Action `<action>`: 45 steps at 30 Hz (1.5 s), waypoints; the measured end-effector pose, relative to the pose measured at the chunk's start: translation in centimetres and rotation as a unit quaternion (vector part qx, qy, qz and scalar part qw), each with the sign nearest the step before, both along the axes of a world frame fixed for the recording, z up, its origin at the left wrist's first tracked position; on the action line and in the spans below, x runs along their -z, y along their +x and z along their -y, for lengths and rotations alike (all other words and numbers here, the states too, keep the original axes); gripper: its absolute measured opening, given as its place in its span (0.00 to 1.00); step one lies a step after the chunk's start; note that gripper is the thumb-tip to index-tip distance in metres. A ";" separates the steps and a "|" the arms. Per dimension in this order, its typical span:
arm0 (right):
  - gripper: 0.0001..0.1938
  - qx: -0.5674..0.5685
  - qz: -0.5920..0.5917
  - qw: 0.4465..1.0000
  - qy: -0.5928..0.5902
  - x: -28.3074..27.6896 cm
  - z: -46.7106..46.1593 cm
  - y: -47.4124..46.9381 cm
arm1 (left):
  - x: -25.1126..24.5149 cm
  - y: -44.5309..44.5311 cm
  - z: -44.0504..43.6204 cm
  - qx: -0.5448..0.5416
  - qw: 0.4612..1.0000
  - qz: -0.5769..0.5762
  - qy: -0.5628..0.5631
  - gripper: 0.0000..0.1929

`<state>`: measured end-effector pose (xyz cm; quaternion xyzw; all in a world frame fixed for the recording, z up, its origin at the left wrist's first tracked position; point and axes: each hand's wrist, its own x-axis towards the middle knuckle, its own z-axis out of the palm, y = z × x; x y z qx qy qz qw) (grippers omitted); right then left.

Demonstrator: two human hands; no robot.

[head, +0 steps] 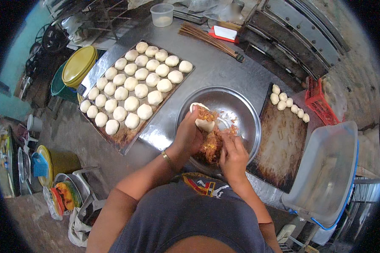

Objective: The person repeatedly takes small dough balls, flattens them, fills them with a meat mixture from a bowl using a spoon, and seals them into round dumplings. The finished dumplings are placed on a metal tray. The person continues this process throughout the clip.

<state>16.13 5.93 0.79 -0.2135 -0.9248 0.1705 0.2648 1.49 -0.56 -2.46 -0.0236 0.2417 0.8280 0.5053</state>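
My left hand [190, 132] holds a flattened piece of white dough [205, 125] with orange-brown filling [205, 114] on it, over a wide steel bowl [256, 126]. Inside the bowl my right hand [234, 153] has its fingers at the heap of shredded filling [212, 147]; whether it grips a spoon or some filling is hidden. To the left, rows of round dough balls [141, 90] cover most of a dark baking tray [123, 144]. Several smaller dough pieces [281, 105] lie at the far end of a second, stained baking tray [278, 142] on the right.
A bundle of thin sticks [209, 41], a clear plastic tub [162, 17] and a red-and-white object [224, 33] lie at the table's far side. A red plastic basket [321, 101] and a large translucent bin [326, 170] stand right; a yellow-lidded bucket [79, 66] stands left.
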 end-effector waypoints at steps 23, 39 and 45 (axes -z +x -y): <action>0.12 0.004 -0.046 0.986 -0.161 -1.0 -0.4 -0.7 | 1.6 -2.2 -0.3 0.086 0.996 0.037 0.002 0.16; 0.15 0.114 0.122 0.986 0.013 0.4 -8.8 -1.7 | -0.2 -1.9 2.4 0.045 0.926 -0.363 -0.098 0.15; 0.17 0.060 0.243 0.966 -0.057 2.5 -8.7 -2.9 | -0.6 -2.8 2.5 0.045 0.998 -0.043 -0.028 0.18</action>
